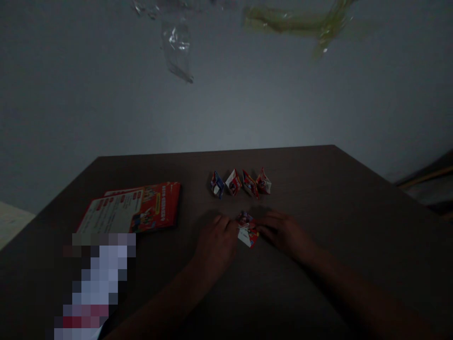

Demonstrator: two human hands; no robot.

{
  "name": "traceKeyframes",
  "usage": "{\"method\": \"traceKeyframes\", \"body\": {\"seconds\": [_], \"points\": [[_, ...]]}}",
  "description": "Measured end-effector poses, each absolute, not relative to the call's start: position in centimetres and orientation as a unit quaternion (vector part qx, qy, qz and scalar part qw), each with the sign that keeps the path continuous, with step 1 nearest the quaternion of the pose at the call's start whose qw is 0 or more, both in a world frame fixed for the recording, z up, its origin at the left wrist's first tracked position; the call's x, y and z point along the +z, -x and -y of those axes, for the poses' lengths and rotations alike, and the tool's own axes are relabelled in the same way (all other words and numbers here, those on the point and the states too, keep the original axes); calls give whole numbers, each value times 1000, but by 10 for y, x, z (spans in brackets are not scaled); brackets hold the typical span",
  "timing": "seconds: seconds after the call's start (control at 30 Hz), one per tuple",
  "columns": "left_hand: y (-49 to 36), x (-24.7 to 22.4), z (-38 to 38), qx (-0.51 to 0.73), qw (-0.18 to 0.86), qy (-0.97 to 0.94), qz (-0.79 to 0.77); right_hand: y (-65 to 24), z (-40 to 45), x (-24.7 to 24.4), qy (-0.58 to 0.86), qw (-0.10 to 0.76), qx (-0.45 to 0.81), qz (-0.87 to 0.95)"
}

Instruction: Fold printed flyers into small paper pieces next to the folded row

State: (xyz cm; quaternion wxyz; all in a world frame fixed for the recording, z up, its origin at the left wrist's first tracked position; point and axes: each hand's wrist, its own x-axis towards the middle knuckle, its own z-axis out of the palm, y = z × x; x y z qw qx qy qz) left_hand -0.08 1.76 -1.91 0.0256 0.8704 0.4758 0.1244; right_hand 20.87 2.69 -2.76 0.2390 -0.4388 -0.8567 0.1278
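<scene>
A small folded printed paper point(249, 234), red and white, lies on the dark brown table between my two hands. My left hand point(217, 241) is closed at its left edge, with the fingertips bent against the paper and partly hidden behind the knuckles. From the other side, my right hand point(285, 233) pinches the paper's right edge with thumb and fingers. Just beyond stands a row of several similar folded paper pieces, among them a blue one point(217, 184) at the left end and a red and white one point(264, 182) at the right end.
On the left rests a stack of red and white printed sheets point(159, 208). A blurred-out pale object point(102, 283) occupies the lower left. The table point(300, 170) meets a grey wall point(226, 108), which has yellowish tape point(286, 21) and clear plastic point(179, 45) stuck on it.
</scene>
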Motion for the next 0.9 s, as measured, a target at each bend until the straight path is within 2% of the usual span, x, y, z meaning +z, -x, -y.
{"method": "traceKeyframes", "body": {"seconds": [0.33,0.9], "points": [[-5,-16,-15,125,-14,-848,-516,-208,-29,-27,441,243,130,854],[-7,-16,-18,93,-15,-836,-541,-199,-30,-28,496,203,128,834]]}}
